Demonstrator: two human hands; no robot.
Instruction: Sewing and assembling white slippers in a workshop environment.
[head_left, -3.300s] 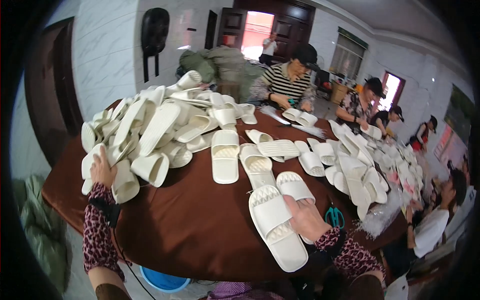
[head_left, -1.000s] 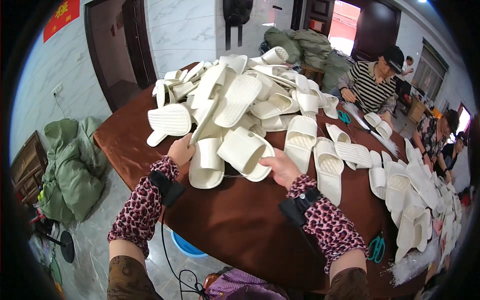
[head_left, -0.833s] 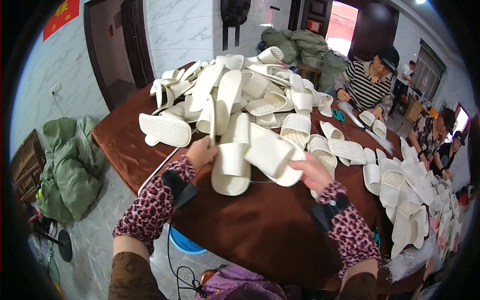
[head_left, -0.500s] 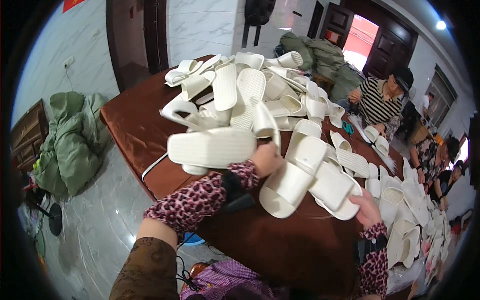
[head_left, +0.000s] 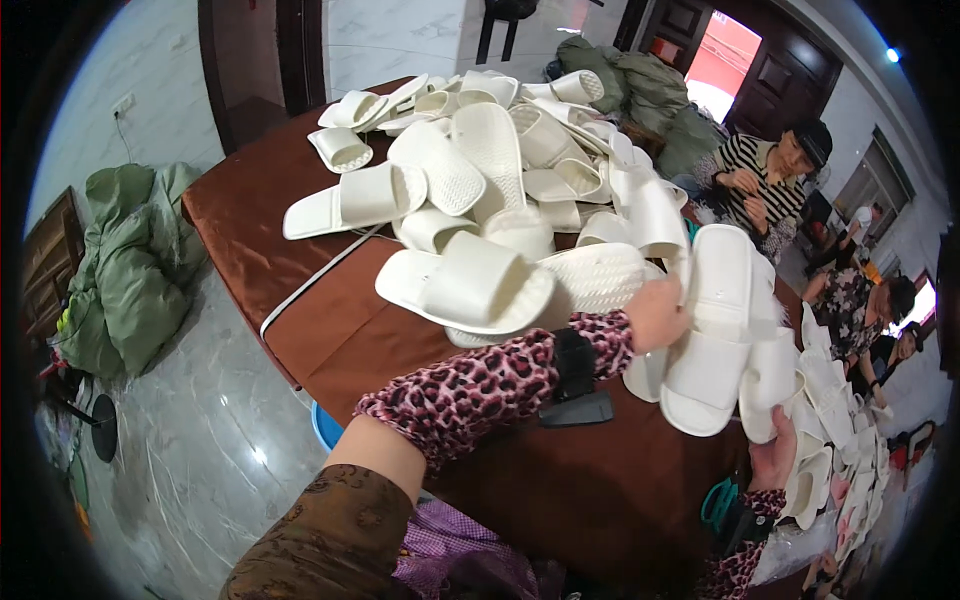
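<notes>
I am seeing my left hand (head_left: 655, 312) reaching across in front of me, fingers curled into a grip on white slippers (head_left: 715, 330) hanging just beyond it. My right hand (head_left: 772, 462) is sitting below them, palm up, touching the underside of the bunch; I cannot tell its finger spread. Behind the left wrist, a slipper pile (head_left: 500, 160) is covering the brown table (head_left: 250, 220).

The one camera sits on the person's head, above the near edge of the brown table (head_left: 300, 240). It faces down and across the table, close to it.
</notes>
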